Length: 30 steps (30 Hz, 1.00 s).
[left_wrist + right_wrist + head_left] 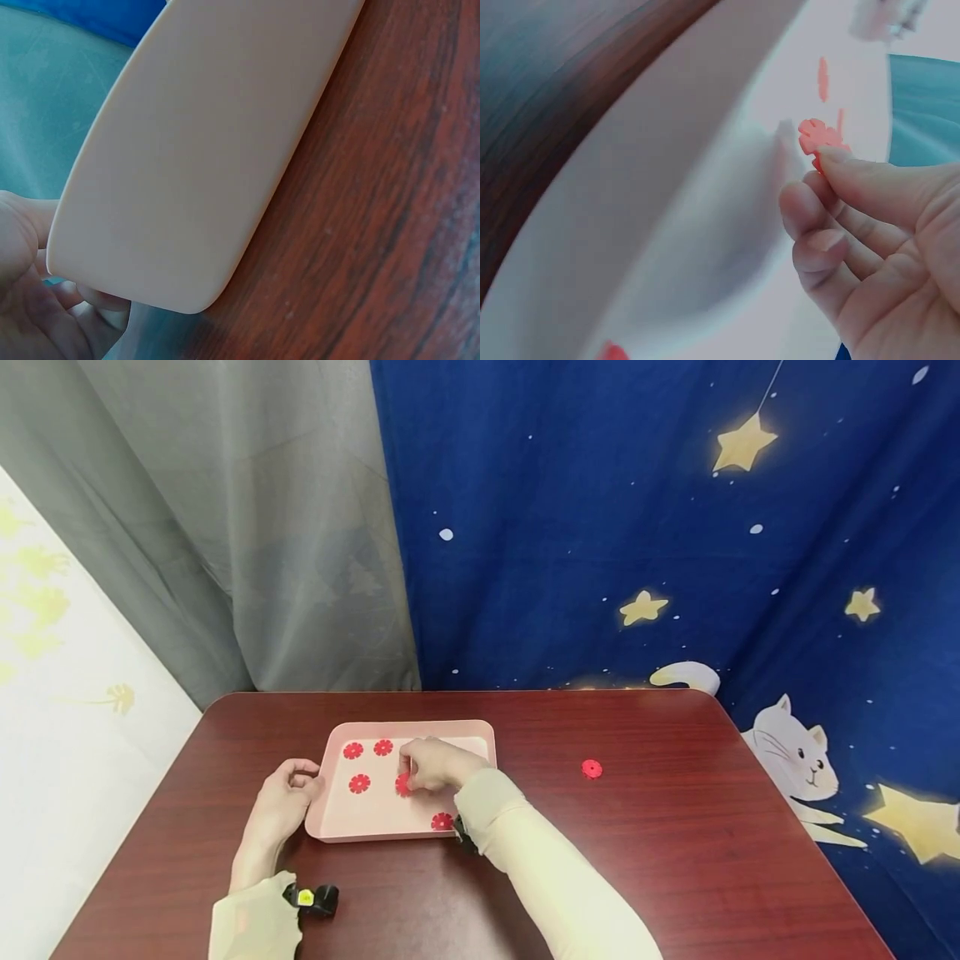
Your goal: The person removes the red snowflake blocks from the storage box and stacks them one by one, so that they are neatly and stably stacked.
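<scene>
A pink tray lies on the table, with several red notched plastic discs inside, flower-like in outline. Two of them, a disc and another disc, sit along the far side; a third disc is nearer. Over the middle of the tray my right hand pinches a red disc between thumb and fingers. My left hand holds the tray's left edge, its fingers around the corner of the wall in the left wrist view; part of the grip is hidden.
One more red disc lies on the brown table right of the tray. Another disc is at the tray's near right, beside my right wrist. Grey and blue curtains hang behind the table.
</scene>
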### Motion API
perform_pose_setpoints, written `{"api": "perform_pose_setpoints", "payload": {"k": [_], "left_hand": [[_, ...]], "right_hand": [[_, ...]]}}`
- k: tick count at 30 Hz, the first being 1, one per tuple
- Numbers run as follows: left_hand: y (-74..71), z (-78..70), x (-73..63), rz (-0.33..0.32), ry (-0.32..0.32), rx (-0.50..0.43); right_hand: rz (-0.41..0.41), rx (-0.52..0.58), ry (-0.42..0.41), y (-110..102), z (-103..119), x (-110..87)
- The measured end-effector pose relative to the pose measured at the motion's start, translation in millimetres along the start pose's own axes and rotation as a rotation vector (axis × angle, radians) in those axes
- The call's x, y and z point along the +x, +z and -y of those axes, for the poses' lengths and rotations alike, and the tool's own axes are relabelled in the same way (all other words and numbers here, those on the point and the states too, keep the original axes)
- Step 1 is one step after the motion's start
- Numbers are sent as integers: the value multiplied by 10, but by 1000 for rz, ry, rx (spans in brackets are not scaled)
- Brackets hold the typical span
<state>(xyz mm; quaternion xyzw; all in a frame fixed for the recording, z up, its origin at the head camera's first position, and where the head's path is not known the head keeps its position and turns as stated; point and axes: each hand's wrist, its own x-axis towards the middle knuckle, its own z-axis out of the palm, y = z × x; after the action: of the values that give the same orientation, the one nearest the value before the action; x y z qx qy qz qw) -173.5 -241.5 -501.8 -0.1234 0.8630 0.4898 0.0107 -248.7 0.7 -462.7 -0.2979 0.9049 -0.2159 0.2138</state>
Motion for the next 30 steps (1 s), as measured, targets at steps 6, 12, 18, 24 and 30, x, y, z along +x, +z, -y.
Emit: {"api": "perform_pose_setpoints", "payload": {"k": [6, 12, 18, 24, 30], "left_hand": [[-10, 5, 6, -6, 1, -2], [-4, 9, 13, -3, -6, -1], [9, 17, 18, -1, -13, 2], [4, 29, 18, 0, -11, 7], [3, 36, 3, 0, -5, 2]], "right_hand": [[-106, 185, -86, -167, -47, -160], [-274, 346, -134, -341, -196, -484], [-444, 539, -128, -444, -486, -923], [-579, 682, -104, -471, -880, -1294], [-668, 772, -79, -431, -1238, -1542]]}}
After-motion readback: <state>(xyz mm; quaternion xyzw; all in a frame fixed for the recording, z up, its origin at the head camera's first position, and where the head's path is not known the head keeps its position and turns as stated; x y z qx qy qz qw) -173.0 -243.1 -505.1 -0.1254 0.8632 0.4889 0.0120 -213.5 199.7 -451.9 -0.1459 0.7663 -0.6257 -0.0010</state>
